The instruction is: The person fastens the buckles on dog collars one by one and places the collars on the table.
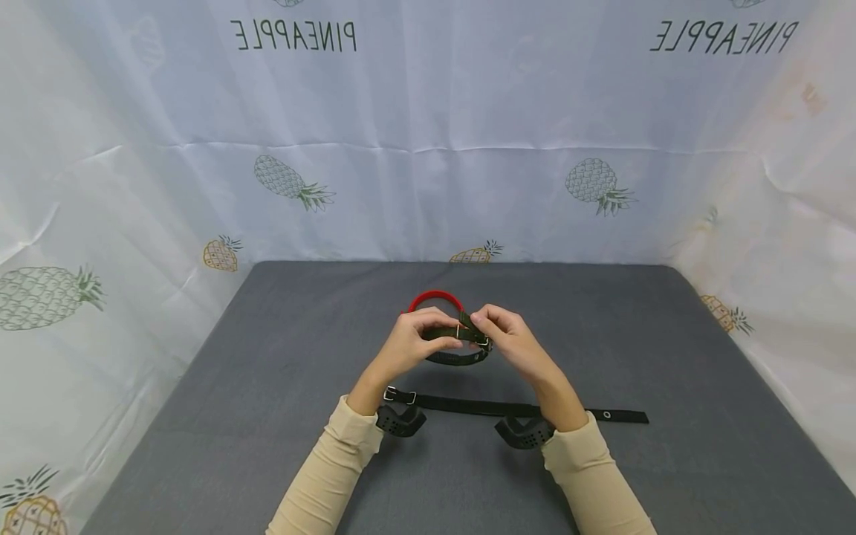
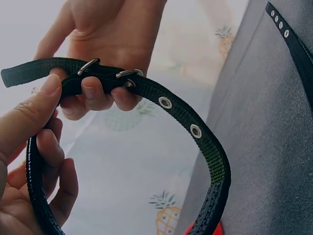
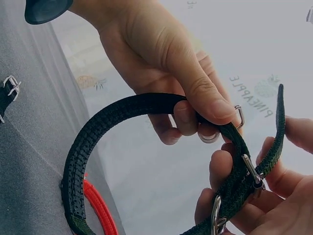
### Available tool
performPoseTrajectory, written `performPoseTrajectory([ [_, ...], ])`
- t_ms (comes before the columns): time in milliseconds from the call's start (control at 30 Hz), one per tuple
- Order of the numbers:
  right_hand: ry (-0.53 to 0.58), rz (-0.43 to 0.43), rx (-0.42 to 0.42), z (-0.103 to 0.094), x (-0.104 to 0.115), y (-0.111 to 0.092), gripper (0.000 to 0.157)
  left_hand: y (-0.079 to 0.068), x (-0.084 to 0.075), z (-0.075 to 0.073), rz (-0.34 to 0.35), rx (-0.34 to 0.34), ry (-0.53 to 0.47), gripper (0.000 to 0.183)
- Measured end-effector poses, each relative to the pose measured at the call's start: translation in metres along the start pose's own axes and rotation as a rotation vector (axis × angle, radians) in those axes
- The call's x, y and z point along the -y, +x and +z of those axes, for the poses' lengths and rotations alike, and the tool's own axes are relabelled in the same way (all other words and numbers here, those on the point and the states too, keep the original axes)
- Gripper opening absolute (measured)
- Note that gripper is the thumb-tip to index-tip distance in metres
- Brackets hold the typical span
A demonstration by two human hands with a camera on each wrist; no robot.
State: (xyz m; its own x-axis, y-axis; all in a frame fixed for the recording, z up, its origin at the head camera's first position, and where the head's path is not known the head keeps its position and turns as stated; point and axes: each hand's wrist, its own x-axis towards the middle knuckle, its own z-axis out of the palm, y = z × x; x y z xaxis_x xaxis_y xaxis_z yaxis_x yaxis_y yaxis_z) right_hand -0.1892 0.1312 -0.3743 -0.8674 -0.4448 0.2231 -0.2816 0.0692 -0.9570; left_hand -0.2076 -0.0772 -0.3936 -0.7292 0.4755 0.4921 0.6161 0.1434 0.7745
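Observation:
A dark green collar [image 1: 457, 360] with a black lining, metal buckle and eyelets is held up as a loop between both hands. My left hand [image 1: 409, 340] pinches the band between thumb and fingers; the left wrist view shows this thumb close to the buckle [image 2: 89, 66]. My right hand [image 1: 518, 343] grips the collar around its buckle end. In the right wrist view the strap's free end [image 3: 279, 117] sticks up past the buckle, beside the right fingers. Two metal-eyed holes show on the band in the left wrist view.
A red collar [image 1: 436, 295] stands curved on the grey table [image 1: 301, 319] behind the hands. Nearer the person, a black collar [image 1: 468, 406] lies stretched out flat, partly hidden under the right wrist. A white pineapple-print curtain [image 1: 428, 104] hangs behind the table and at its sides.

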Motion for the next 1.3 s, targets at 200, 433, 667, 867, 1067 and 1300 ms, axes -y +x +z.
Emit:
performPoseTrajectory([
  [200,-0.005,0.008,0.001,-0.0004,0.0011,-0.0009,0.034,0.0005,0.0015,-0.0006,0.012,-0.005,-0.011,0.023],
  [433,-0.013,0.008,0.005,-0.0008,0.0022,-0.0008,0.031,0.0005,-0.0001,-0.0026,0.019,0.006,-0.043,0.022],
  [667,0.006,-0.015,-0.008,0.0017,0.0030,-0.0008,0.030,0.0003,-0.0016,-0.0062,0.005,0.019,-0.058,0.021],
  [867,0.007,-0.043,-0.019,0.0027,0.0006,-0.0015,0.030,0.0001,-0.0017,-0.0073,-0.006,0.033,-0.063,0.021],
  [1067,-0.005,-0.050,-0.043,0.0030,0.0017,-0.0012,0.024,-0.0001,-0.0007,-0.0079,0.011,0.041,-0.051,0.021],
  [1300,0.015,-0.074,-0.048,0.0029,0.0021,-0.0010,0.023,-0.0006,0.0002,-0.0076,0.023,0.053,-0.067,0.023],
])
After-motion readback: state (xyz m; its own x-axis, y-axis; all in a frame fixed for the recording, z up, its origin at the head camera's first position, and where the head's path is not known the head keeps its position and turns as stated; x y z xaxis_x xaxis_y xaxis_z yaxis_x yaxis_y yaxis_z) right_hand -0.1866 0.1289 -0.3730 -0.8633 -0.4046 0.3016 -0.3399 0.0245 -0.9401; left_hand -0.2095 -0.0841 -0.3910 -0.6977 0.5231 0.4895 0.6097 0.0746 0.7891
